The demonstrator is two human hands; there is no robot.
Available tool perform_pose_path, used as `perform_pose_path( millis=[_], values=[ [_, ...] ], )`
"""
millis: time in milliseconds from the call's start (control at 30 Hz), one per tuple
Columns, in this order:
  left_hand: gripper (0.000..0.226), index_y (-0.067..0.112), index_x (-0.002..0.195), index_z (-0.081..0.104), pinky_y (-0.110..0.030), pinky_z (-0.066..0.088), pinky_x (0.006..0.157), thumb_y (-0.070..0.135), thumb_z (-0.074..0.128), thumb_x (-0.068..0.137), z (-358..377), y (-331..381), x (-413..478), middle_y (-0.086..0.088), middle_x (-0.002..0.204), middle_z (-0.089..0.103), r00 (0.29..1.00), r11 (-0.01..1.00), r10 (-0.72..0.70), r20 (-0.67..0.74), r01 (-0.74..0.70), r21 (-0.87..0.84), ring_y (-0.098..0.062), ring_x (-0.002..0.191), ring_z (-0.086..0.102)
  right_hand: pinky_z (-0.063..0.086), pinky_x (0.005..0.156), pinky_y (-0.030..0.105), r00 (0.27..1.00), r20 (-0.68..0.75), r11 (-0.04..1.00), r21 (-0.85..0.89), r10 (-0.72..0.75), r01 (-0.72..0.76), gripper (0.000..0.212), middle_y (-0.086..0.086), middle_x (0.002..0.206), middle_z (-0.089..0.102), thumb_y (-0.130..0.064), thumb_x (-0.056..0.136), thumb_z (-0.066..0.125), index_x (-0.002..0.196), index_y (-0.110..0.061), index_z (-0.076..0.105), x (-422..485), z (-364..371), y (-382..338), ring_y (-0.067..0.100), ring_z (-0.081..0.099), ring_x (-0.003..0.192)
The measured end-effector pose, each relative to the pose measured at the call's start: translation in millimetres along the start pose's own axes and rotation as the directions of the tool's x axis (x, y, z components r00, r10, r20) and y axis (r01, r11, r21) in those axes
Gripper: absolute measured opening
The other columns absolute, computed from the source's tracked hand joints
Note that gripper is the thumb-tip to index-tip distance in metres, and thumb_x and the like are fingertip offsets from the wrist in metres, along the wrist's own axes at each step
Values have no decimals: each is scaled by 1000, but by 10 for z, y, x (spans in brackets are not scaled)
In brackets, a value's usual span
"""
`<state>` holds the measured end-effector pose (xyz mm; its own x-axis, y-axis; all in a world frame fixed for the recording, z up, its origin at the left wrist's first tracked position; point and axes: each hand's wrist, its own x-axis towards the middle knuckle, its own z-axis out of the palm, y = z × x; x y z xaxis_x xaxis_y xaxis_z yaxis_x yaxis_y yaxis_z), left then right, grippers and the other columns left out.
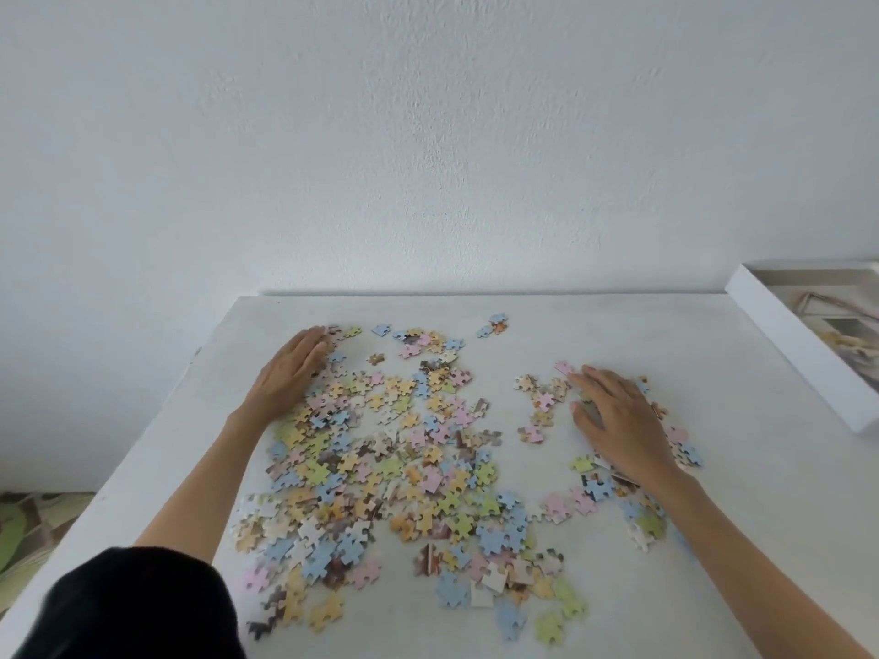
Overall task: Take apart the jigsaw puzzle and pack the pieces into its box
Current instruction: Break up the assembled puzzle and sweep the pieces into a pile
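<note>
Loose pastel jigsaw pieces (390, 463) lie scattered over the middle of the white table (618, 325). My left hand (290, 373) lies flat on the table at the far left edge of the pile, fingers straight, touching pieces. My right hand (618, 416) rests flat with spread fingers on a smaller cluster of pieces on the right side. An open white box (799, 344) sits at the table's right edge, with some paper or bagged contents inside it.
A white wall rises right behind the table's far edge. At the lower left, a patterned floor mat (24, 525) shows beside the table. My dark sleeve (142, 606) fills the bottom left corner.
</note>
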<state>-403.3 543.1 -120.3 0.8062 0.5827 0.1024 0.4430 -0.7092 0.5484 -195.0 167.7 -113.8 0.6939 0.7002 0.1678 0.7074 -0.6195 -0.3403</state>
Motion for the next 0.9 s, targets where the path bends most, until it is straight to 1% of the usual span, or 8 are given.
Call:
perform_pose_path(
  millis=[133, 233, 300, 400, 500, 567, 700, 900],
  values=[
    [76, 24, 143, 30, -30, 25, 108, 71, 15, 85, 57, 143, -135, 5, 145, 35, 989, 985, 145, 18, -142, -93, -11, 131, 33, 28, 108, 37, 999, -16, 996, 85, 30, -28, 40, 3, 138, 47, -23, 91, 51, 131, -21, 48, 28, -32, -19, 24, 37, 130],
    [78, 25, 140, 36, -30, 25, 105, 74, 17, 82, -33, 197, -124, 12, 138, 35, 989, 968, 123, -84, -138, -209, -7, 127, 32, 38, 100, 37, 996, -88, 979, 205, 20, -1, 35, 2, 127, 56, -22, 90, 53, 125, -21, 54, 232, -101, -79, 24, 48, 120],
    [69, 22, 138, 40, -30, 25, 104, 65, 22, 88, -95, 184, -32, 7, 139, 38, 991, 962, 69, -111, -96, -254, -11, 129, 34, 39, 97, 34, 996, -93, 956, 291, -2, 29, 33, 1, 127, 56, -26, 91, 52, 123, -20, 55, 464, -125, -172, 21, 48, 120],
    [53, 17, 140, 39, -35, 22, 109, 48, 27, 98, -90, 104, 160, -7, 147, 37, 999, 967, -41, -20, 35, -252, -23, 136, 31, 33, 102, 34, 999, 8, 924, 379, -53, 45, 37, -1, 135, 49, -34, 92, 49, 128, -23, 51, 874, -81, -333, 18, 41, 127],
    [65, 19, 142, 35, -42, 11, 116, 59, 22, 92, -28, 122, 290, -6, 151, 31, 997, 982, -45, 67, 57, -180, -22, 142, 20, 25, 110, 37, 980, 192, 885, 464, -52, -44, 43, -3, 145, 37, -43, 94, 42, 134, -28, 43, 1209, 50, -462, 16, 31, 135],
    [54, 21, 142, 34, -41, 9, 115, 49, 24, 97, 2, 225, 339, -4, 152, 29, 996, 977, -31, 83, 48, -208, -20, 143, 18, 23, 112, 41, 967, 243, 882, 470, -75, -50, 44, -3, 147, 33, -45, 94, 38, 136, -31, 40, 1339, 173, -537, 17, 28, 137],
    [61, 24, 140, 37, -38, 10, 115, 53, 22, 88, 66, 388, 367, -2, 150, 32, 995, 973, 22, 98, 1, -230, -18, 142, 20, 10, 113, 39, 952, 269, 899, 437, -148, 16, 44, -6, 150, 28, -41, 97, 33, 139, -30, 35, 1425, 384, -726, 14, 13, 142],
    [57, 37, 133, 44, -37, 18, 114, 61, 23, 86, 175, 376, 326, -2, 149, 34, 991, 966, 41, 131, -6, -260, -18, 139, 28, 10, 116, 38, 885, 293, 907, 329, -362, 263, 42, -9, 151, 26, -36, 98, 34, 139, -29, 35, 1392, 578, -882, 11, 11, 142]
  ],
)
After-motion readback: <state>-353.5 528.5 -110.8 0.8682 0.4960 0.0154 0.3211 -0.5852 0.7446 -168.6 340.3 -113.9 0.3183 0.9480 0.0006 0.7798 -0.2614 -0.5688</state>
